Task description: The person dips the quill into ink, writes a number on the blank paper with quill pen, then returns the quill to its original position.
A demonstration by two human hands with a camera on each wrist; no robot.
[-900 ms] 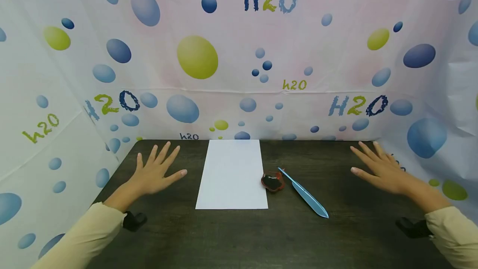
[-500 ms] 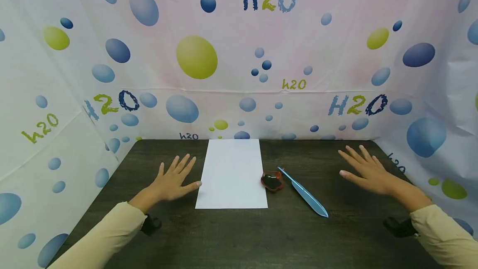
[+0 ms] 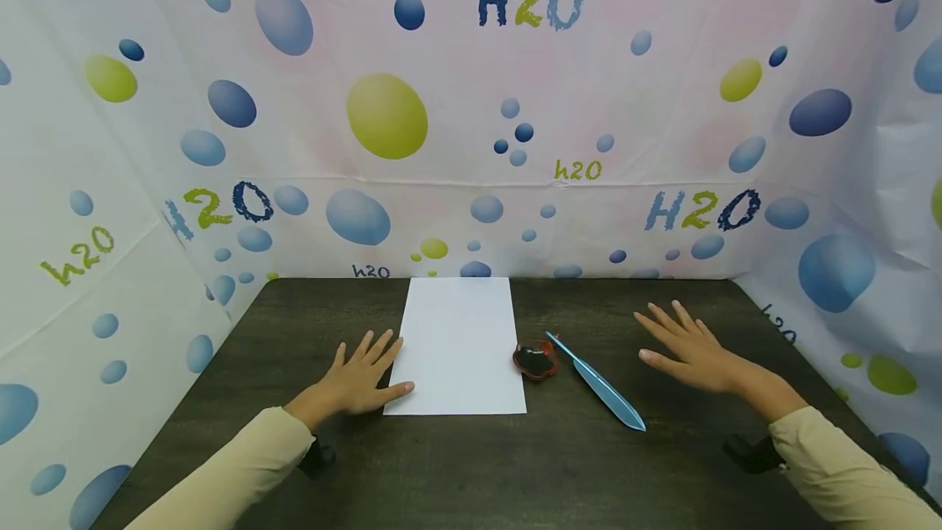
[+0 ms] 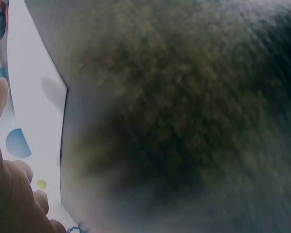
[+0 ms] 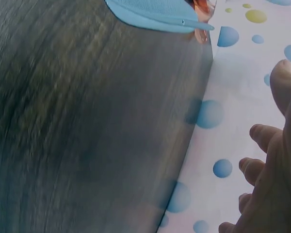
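Observation:
A white sheet of paper (image 3: 458, 350) lies on the dark table. My left hand (image 3: 356, 381), fingers spread, is over its left edge in the head view; whether it touches the sheet I cannot tell. By the sheet's right edge sits a small reddish, clear-rimmed pot with dark contents (image 3: 535, 360), perhaps an inkwell. A blue feather quill (image 3: 605, 393) lies slanting beside it, its tip close to the pot. Right of the quill, my right hand (image 3: 695, 357) is held with spread fingers and nothing in it. The right wrist view also shows the quill (image 5: 155, 13) and that hand's fingers (image 5: 262, 136).
The dark wooden table (image 3: 471, 473) reaches back to a white backdrop (image 3: 456, 47) printed with bubbles and "H2O" lettering. The same sheeting runs along the left and right sides. Dark wrist-worn devices sit under both wrists.
My left hand has moved right and nearer me, from beside the paper to over its left edge. The right hand has moved left, closer to the quill. Paper, pot and quill lie unmoved.

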